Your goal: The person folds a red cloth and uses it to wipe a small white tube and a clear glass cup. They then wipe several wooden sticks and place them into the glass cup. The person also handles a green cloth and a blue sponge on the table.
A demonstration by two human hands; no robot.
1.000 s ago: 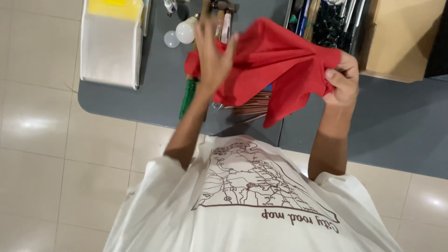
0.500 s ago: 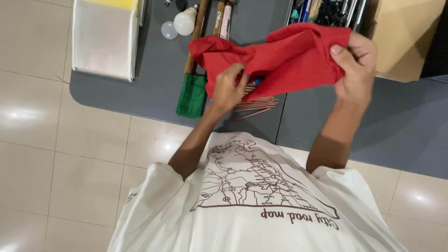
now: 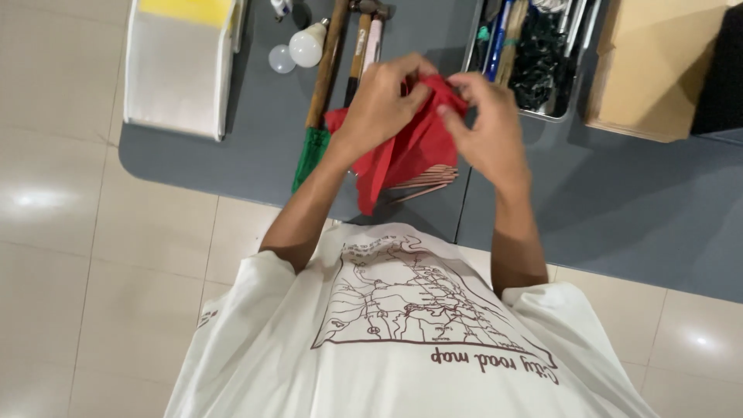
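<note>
Held above the near edge of the grey table (image 3: 232,166): one red cloth (image 3: 402,151), bunched between both hands. Left hand (image 3: 379,104) at the cloth's upper left, right hand (image 3: 487,128) at its upper right, about equally near. Fingers (image 3: 457,93) of each clamped on the gathered top edge, close together. Long axis roughly vertical in the head view, loose tail hanging down and left from the fingers toward the body. On the table beyond: two light bulbs (image 3: 307,44), two or three wooden-handled tools, one with a green end (image 3: 311,151), exact number unclear. One metal tray (image 3: 546,114) of pens and black bits. One cardboard box (image 3: 658,70). One white-and-yellow folded item (image 3: 179,70). One small bundle of thin sticks (image 3: 429,179) under the cloth.
</note>
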